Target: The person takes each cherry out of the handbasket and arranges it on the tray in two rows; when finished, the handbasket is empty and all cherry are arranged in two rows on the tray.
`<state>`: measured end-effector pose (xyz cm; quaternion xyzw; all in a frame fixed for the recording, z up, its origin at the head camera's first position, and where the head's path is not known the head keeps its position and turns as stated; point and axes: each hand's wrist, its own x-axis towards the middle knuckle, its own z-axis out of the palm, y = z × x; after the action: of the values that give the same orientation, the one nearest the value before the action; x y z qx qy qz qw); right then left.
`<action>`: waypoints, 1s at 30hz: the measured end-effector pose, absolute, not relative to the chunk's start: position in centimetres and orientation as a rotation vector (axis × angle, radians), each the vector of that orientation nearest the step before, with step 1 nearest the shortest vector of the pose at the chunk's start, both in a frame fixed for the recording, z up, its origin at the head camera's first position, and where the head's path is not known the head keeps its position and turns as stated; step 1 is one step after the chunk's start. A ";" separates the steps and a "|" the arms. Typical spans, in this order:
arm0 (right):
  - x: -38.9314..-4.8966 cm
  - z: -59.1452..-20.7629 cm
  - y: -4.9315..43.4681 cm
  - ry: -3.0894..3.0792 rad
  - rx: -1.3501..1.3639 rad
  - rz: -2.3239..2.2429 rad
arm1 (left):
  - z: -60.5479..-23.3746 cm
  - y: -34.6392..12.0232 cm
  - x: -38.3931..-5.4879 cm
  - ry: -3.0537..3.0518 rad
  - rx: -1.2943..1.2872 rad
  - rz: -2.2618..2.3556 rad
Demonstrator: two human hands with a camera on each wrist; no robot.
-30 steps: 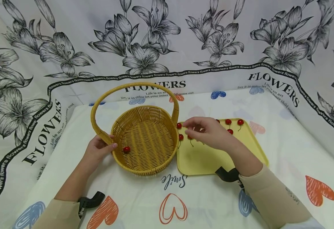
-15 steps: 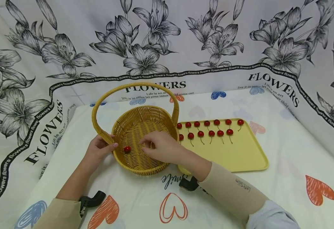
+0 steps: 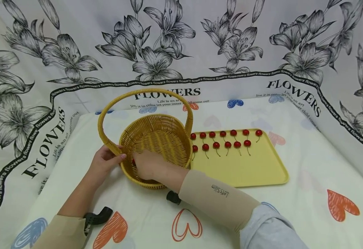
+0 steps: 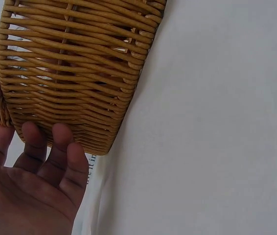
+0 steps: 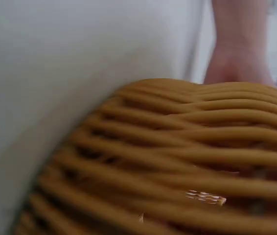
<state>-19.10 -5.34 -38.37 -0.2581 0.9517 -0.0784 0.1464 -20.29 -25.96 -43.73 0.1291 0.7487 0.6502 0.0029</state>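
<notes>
A yellow wicker basket [image 3: 156,121] with a tall hoop handle stands left of centre in the head view. My left hand [image 3: 105,162] grips its left rim at the foot of the handle, the thumb over the rim. In the left wrist view the fingers of that hand [image 4: 40,181] curl against the outer weave. My right hand [image 3: 150,166] reaches down inside the basket at the left. A bit of a red cherry [image 3: 133,162] shows beside its fingers, which are mostly hidden; I cannot tell whether they hold it. In the right wrist view the basket wall [image 5: 202,142] covers them.
To the right of the basket, close against it, lies a yellow tray [image 3: 240,169]. Several cherries [image 3: 216,145] with stems lie on it in two rows along its far side. A white cloth [image 3: 309,152] printed with hearts covers the table, and a flowered curtain [image 3: 231,45] hangs behind.
My right hand has moved left from over the tray's cherries, across the basket's rim and down to the cherry inside. The left hand has stayed on the rim.
</notes>
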 end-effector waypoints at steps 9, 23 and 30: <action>-18.8 -39.0 -5.3 2.772 -0.923 -0.104 | -43.7 -26.1 -20.3 2.344 0.419 2.038; -18.2 -36.1 -0.8 2.649 -0.996 -0.685 | -43.5 -25.6 -20.0 2.332 0.411 2.038; -18.2 -33.9 5.0 2.447 -0.835 -1.113 | -43.6 -25.9 -20.2 2.339 0.384 2.045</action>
<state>-18.19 4.95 -33.94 -0.2928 0.8577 -0.3902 0.1625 -20.18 -25.93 -43.57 0.1225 0.7472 0.6532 0.0056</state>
